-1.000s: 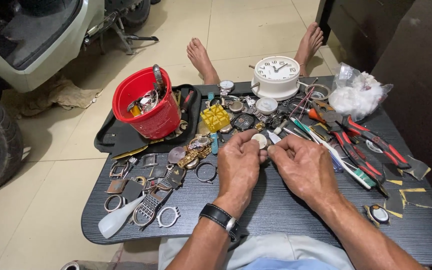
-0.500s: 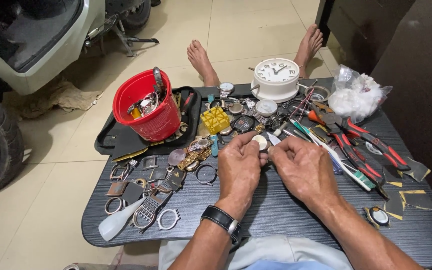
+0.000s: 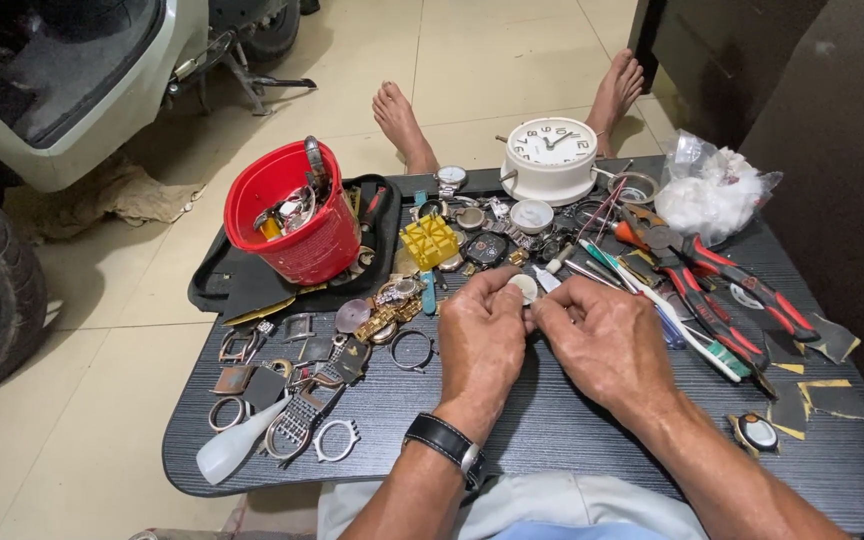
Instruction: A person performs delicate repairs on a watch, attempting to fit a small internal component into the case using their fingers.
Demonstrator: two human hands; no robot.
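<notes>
Head view, only angle available. Left hand (image 3: 480,345) and right hand (image 3: 602,340) meet near table (image 3: 572,440) centre. Left grip is pinched on a small round pale watch part (image 3: 524,289), thumb and forefinger closed around its rim, part held just above the tabletop. Right grip: fingertips pressed together at the part's 3 o'clock edge; cannot tell whether they hold a fine tool or just bear on the part.

Around the hands:
- 12 o'clock: white alarm clock (image 3: 552,158), small white cup (image 3: 532,215), loose watch movements.
- 10 o'clock: yellow case holder (image 3: 429,241), red bucket (image 3: 290,215) of watch bits on a black tray (image 3: 242,285).
- 9 o'clock: watch cases, bezels and bracelet pieces (image 3: 297,375), near but not touching.
- 3 o'clock: red-handled pliers (image 3: 727,285), screwdrivers, toothbrush (image 3: 697,335).
- 1 o'clock: clear bag of white wadding (image 3: 717,190).
- 4 o'clock: lone watch head (image 3: 755,432), well apart.

Judgement: step in hand looks like fine work on the part's edge, prying or seating something. Next move calls for steady left-hand hold, small controlled right-hand pressure. Slip risk: part drops into the clutter just beyond.
</notes>
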